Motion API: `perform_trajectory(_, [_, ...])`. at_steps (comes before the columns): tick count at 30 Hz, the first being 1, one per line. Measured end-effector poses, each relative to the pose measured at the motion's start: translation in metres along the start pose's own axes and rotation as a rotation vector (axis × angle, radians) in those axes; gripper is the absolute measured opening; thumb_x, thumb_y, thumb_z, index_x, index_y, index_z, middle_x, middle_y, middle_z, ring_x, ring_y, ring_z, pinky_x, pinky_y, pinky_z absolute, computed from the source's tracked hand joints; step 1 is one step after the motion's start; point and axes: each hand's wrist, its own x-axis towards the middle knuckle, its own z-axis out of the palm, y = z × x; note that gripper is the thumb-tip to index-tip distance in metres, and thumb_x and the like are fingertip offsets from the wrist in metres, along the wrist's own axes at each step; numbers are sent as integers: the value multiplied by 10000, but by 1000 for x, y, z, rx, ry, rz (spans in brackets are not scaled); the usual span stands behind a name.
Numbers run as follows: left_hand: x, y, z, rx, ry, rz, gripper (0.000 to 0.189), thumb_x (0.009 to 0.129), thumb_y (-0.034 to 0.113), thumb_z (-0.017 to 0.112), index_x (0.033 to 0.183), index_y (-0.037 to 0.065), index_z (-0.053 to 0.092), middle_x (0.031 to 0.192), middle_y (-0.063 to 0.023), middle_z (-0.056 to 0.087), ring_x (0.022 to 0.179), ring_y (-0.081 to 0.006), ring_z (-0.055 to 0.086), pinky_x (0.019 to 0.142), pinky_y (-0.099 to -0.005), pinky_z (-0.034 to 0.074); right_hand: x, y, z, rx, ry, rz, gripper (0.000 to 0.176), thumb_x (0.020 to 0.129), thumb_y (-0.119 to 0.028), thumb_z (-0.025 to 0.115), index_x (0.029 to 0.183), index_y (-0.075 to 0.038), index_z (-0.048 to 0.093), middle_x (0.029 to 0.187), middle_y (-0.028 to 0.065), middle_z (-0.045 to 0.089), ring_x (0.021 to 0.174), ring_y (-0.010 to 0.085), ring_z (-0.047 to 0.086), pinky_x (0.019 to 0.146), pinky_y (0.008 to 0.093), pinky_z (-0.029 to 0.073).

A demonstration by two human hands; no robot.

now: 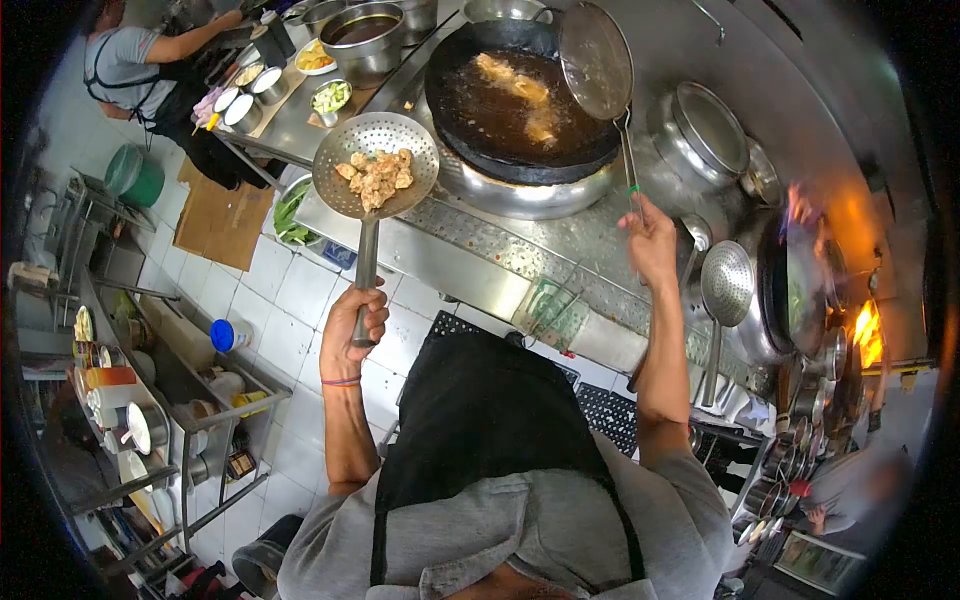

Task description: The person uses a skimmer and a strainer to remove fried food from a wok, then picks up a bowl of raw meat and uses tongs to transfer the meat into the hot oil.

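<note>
The left hand (358, 315) is closed around the handle (367, 255) of a round, perforated, silver metal ladle (417, 140), which carries small brown food pieces (380, 178). The right hand (652, 242) is closed on the thin handle (627, 150) of a round wire-mesh strainer (597, 60), beside a black round wok (448, 95) with golden food (520, 84) in brown oil (495, 122)

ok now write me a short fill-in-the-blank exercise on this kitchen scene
1. The left hand grips the perforated ladle by its ____.
2. The right hand holds a strainer; as pictured, the flames are to its ____.
3. The wok is coloured ____.
4. The bucket near the co-worker is coloured ____.

Missing words: handle; right; black; green.
</note>
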Motion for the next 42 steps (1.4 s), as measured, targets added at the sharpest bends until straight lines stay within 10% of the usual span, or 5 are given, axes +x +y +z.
perform_trajectory(10, [-3, -2, 2, -44, -41, -12, 227, 834, 35, 528, 1053, -5, 487, 660, -30, 439, 435, -82, 419, 318, -219, 373, -10, -42, 5, 972, -230, 571, 270, 908, -30, 488, 1173, 20, 484, 834, 88, 564, 370, 70, 376, 282, 222, 279])
perform_trajectory(32, [2, -5, 5, 4, -41, -9, 231, 846, 43, 517, 1070, -10, 497, 664, -12, 437, 435, -65, 405, 297, -196, 363, -35, -17, -20, 933, -277, 419, 326, 904, -37, 517, 1227, -6, 491, 797, 51, 582, 393, 30, 360, 270, 201, 283])
perform_trajectory(42, [3, 0, 10, 5, -56, -36, 230, 837, 32, 539, 1060, 17, 482, 676, -30, 460, 442, -86, 431, 336, -225, 368, -21, -36, -8, 451, -487, 259, 400, 906, -46, 521, 1301, -4, 474, 775, 39, 603, 418, 41, 404, 347, 209, 329])
